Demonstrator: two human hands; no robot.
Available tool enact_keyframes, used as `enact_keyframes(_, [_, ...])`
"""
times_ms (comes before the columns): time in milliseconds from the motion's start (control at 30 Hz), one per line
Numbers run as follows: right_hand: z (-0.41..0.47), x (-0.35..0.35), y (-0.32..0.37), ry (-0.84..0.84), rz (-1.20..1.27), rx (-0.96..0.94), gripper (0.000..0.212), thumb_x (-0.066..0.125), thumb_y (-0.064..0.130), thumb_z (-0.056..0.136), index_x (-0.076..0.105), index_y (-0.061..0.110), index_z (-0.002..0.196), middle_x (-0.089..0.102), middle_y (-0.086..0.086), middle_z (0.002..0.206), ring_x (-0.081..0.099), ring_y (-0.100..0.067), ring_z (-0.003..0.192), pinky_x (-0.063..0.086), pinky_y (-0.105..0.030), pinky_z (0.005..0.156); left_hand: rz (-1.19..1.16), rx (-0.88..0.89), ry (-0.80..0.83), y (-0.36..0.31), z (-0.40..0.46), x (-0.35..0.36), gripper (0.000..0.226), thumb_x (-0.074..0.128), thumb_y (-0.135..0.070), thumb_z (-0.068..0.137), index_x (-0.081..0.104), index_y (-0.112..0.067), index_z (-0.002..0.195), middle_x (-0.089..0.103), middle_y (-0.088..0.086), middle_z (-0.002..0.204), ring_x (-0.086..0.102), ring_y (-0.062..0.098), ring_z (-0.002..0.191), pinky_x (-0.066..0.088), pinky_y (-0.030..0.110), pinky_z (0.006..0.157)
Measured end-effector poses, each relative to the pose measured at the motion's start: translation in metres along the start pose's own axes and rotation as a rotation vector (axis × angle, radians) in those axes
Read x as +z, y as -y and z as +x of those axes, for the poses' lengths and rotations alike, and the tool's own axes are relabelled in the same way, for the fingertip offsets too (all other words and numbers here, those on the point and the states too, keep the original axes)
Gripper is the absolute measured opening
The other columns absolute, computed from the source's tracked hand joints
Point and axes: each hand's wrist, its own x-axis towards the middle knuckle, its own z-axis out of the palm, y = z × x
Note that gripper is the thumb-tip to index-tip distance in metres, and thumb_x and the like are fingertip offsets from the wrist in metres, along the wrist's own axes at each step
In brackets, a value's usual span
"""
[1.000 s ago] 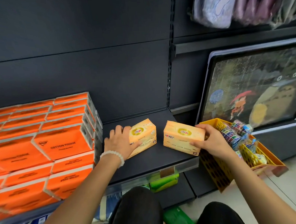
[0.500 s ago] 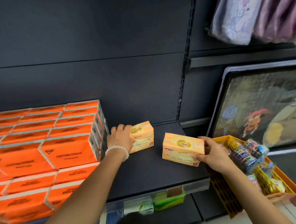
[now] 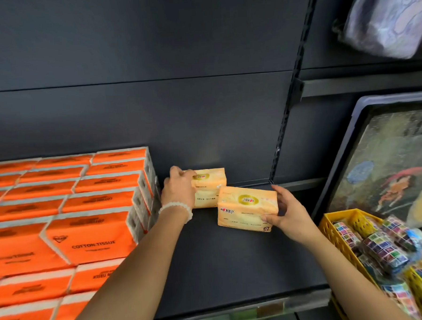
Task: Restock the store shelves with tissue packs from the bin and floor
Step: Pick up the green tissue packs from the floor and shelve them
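Two pale yellow tissue packs lie on the dark shelf (image 3: 235,261). The rear yellow pack (image 3: 210,188) stands near the shelf's back wall, right of the orange stack, and my left hand (image 3: 178,188) grips its left end with fingers curled over the top. The front yellow pack (image 3: 245,208) sits just right and forward of it, touching its corner. My right hand (image 3: 287,211) holds the front pack's right end, thumb under the lower edge and fingers behind.
Stacked orange cotton tissue packs (image 3: 68,216) fill the shelf's left half. A yellow basket (image 3: 340,229) of small colourful cubes stands at the right, below a framed picture (image 3: 388,165). A soft bagged item (image 3: 388,16) hangs upper right.
Both hands have pushed their yellow packs farther back on the shelf. The two packs have closed together and now touch. The camera has moved closer and tilted up.
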Motion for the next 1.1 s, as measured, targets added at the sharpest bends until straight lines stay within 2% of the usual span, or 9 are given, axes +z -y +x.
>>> enact_keyframes(67, [0.004, 0.005, 0.0, -0.016, 0.032, -0.001, 0.087, 0.078, 0.006, 0.072, 0.029, 0.021, 0.144, 0.05, 0.005, 0.133, 0.047, -0.014, 0.124, 0.05, -0.035, 0.095, -0.071, -0.025, -0.028, 0.002, 0.0, 0.003, 0.039, 0.061, -0.018, 0.089, 0.055, -0.024, 0.127, 0.037, 0.004, 0.125, 0.043, 0.024, 0.113, 0.04, 0.033, 0.098])
enact_keyframes(133, [0.007, 0.009, -0.001, -0.031, 0.053, -0.015, 0.081, 0.077, 0.004, 0.073, 0.034, 0.019, 0.14, 0.052, 0.006, 0.128, 0.049, -0.011, 0.12, 0.051, -0.025, 0.086, -0.098, -0.022, -0.037, 0.003, -0.002, 0.004, 0.039, 0.061, -0.022, 0.089, 0.055, -0.024, 0.128, 0.036, 0.003, 0.125, 0.042, 0.023, 0.114, 0.038, 0.032, 0.098])
enact_keyframes(200, [0.009, 0.012, -0.001, -0.029, 0.071, -0.028, 0.074, 0.075, 0.003, 0.075, 0.038, 0.018, 0.137, 0.054, 0.008, 0.123, 0.052, -0.009, 0.116, 0.051, -0.017, 0.075, -0.087, -0.009, -0.034, 0.002, -0.006, 0.003, 0.038, 0.056, -0.031, 0.091, 0.055, -0.023, 0.128, 0.036, 0.003, 0.127, 0.045, 0.024, 0.113, 0.039, 0.032, 0.097])
enact_keyframes(267, [0.012, 0.016, 0.0, -0.013, 0.075, -0.043, 0.071, 0.073, 0.003, 0.077, 0.039, 0.018, 0.137, 0.055, 0.008, 0.122, 0.053, -0.007, 0.114, 0.051, -0.014, 0.071, -0.095, -0.033, -0.01, -0.001, -0.009, -0.001, 0.038, 0.047, -0.04, 0.094, 0.055, -0.023, 0.128, 0.035, 0.003, 0.131, 0.048, 0.026, 0.113, 0.04, 0.035, 0.097])
enact_keyframes(433, [0.02, 0.031, 0.009, 0.037, 0.031, -0.065, 0.071, 0.073, 0.006, 0.079, 0.038, 0.02, 0.14, 0.056, 0.013, 0.117, 0.054, -0.008, 0.113, 0.052, -0.027, 0.086, -0.067, -0.029, 0.072, -0.005, -0.016, -0.002, 0.047, 0.039, -0.051, 0.094, 0.051, -0.027, 0.133, 0.031, 0.001, 0.139, 0.044, 0.027, 0.119, 0.038, 0.038, 0.101])
enact_keyframes(600, [0.028, 0.055, 0.024, 0.092, 0.016, -0.101, 0.068, 0.071, 0.009, 0.081, 0.038, 0.023, 0.139, 0.053, 0.014, 0.116, 0.05, -0.006, 0.111, 0.044, -0.014, 0.082, -0.078, 0.001, 0.075, 0.0, -0.019, -0.001, 0.045, 0.044, -0.045, 0.095, 0.049, -0.026, 0.135, 0.029, 0.0, 0.141, 0.04, 0.024, 0.123, 0.034, 0.036, 0.106])
enact_keyframes(767, [0.038, 0.065, 0.03, 0.16, 0.04, -0.092, 0.064, 0.071, 0.012, 0.082, 0.043, 0.028, 0.137, 0.061, 0.011, 0.115, 0.056, -0.009, 0.112, 0.048, -0.029, 0.094, -0.149, 0.013, 0.025, 0.005, -0.018, 0.001, 0.038, 0.044, -0.035, 0.097, 0.054, -0.023, 0.132, 0.033, 0.0, 0.139, 0.041, 0.023, 0.122, 0.031, 0.032, 0.108])
enact_keyframes(933, [0.043, 0.066, 0.033, 0.237, 0.003, -0.103, 0.056, 0.068, 0.014, 0.084, 0.046, 0.036, 0.131, 0.063, 0.015, 0.112, 0.056, -0.006, 0.109, 0.048, -0.028, 0.093, -0.149, 0.024, -0.001, 0.007, -0.014, 0.002, 0.035, 0.045, -0.03, 0.098, 0.057, -0.021, 0.129, 0.037, 0.003, 0.14, 0.044, 0.023, 0.122, 0.031, 0.03, 0.107])
enact_keyframes(1100, [0.04, 0.072, 0.03, 0.202, -0.001, -0.125, 0.057, 0.069, 0.015, 0.084, 0.046, 0.033, 0.133, 0.064, 0.015, 0.111, 0.057, -0.004, 0.107, 0.046, -0.02, 0.089, -0.139, 0.012, -0.008, 0.007, -0.014, 0.002, 0.034, 0.042, -0.024, 0.099, 0.057, -0.018, 0.13, 0.037, 0.003, 0.143, 0.042, 0.022, 0.126, 0.03, 0.03, 0.11])
